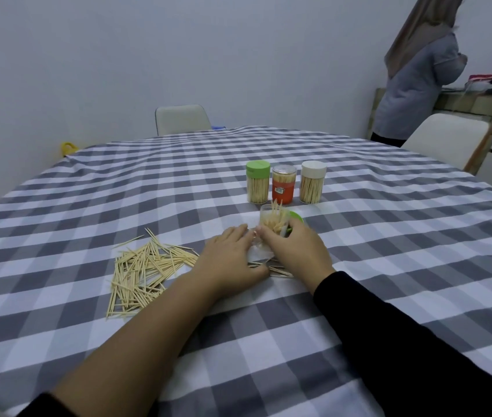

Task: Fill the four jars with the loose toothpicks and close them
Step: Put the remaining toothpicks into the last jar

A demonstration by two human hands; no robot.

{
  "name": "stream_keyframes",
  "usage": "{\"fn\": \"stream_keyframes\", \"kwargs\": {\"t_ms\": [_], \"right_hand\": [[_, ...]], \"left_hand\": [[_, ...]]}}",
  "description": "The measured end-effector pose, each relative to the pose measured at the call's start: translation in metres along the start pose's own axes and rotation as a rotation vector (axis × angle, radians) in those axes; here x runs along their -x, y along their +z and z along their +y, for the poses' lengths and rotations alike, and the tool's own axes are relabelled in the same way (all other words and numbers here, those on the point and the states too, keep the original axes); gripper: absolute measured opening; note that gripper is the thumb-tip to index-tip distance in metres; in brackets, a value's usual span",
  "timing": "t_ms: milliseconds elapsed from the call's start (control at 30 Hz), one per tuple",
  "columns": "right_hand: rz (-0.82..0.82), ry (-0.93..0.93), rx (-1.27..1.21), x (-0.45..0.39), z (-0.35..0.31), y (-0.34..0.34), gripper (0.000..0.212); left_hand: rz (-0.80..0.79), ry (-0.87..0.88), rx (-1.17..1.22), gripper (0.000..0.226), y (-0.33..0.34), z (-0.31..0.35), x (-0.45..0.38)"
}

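Observation:
Three closed jars full of toothpicks stand in a row: a green-lidded jar (258, 186), an orange-banded jar (283, 184) and a white-lidded jar (313, 182). In front of them an open clear jar (271, 219) holds toothpicks that stick out of its mouth. My right hand (294, 249) grips that jar low on its side. My left hand (232, 255) lies flat on the cloth with its fingertips touching the jar's base. A green lid (296, 217) lies just behind my right hand. A pile of loose toothpicks (145, 270) spreads to the left of my left hand.
The round table carries a grey and white checked cloth (389, 236). A few toothpicks (281, 270) lie between my hands. Two white chairs (182, 118) (446, 139) stand at the far edge. A person (419, 79) stands at a counter at the back right.

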State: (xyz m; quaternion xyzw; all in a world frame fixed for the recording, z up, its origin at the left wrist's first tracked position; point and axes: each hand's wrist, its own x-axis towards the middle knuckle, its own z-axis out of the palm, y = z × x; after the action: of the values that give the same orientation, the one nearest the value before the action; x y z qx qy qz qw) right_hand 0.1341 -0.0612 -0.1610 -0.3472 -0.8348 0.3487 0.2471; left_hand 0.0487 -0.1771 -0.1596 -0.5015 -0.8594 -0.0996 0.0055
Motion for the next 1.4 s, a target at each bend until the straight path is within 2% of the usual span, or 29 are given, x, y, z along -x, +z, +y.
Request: {"fn": "stream_keyframes", "kwargs": {"t_ms": [200, 367, 500, 667, 833, 967, 1133, 1233, 1400], "right_hand": [[0.074, 0.096, -0.019, -0.007, 0.013, -0.013, 0.048], [0.092, 0.125, 0.007, -0.009, 0.013, -0.018, 0.045], [0.137, 0.128, -0.02, -0.012, 0.015, -0.019, 0.047], [0.169, 0.123, -0.031, -0.014, 0.018, -0.02, 0.052], [0.145, 0.12, 0.016, -0.012, 0.017, -0.021, 0.053], [0.107, 0.114, 0.047, -0.01, 0.015, -0.021, 0.056], [0.09, 0.125, 0.044, -0.011, 0.013, -0.016, 0.053], [0.102, 0.115, 0.058, -0.01, 0.012, -0.014, 0.051], [-0.025, 0.012, -0.069, -0.005, 0.011, -0.01, 0.049]], "left_hand": [[-0.084, 0.097, 0.046, 0.091, -0.001, 0.009, -0.022], [-0.099, 0.134, 0.093, 0.077, 0.002, 0.013, -0.028], [-0.084, 0.115, 0.09, 0.06, 0.004, 0.012, -0.031], [-0.055, 0.016, 0.006, 0.07, 0.01, 0.027, -0.035], [0.006, -0.054, 0.162, 0.038, 0.004, 0.031, -0.035], [-0.008, -0.067, 0.257, 0.026, -0.007, 0.019, -0.023], [-0.072, -0.07, 0.283, 0.023, -0.018, 0.0, -0.007], [-0.052, -0.051, 0.287, 0.026, -0.018, -0.003, 0.0], [-0.025, -0.018, 0.261, 0.027, -0.021, -0.004, 0.011]]}}
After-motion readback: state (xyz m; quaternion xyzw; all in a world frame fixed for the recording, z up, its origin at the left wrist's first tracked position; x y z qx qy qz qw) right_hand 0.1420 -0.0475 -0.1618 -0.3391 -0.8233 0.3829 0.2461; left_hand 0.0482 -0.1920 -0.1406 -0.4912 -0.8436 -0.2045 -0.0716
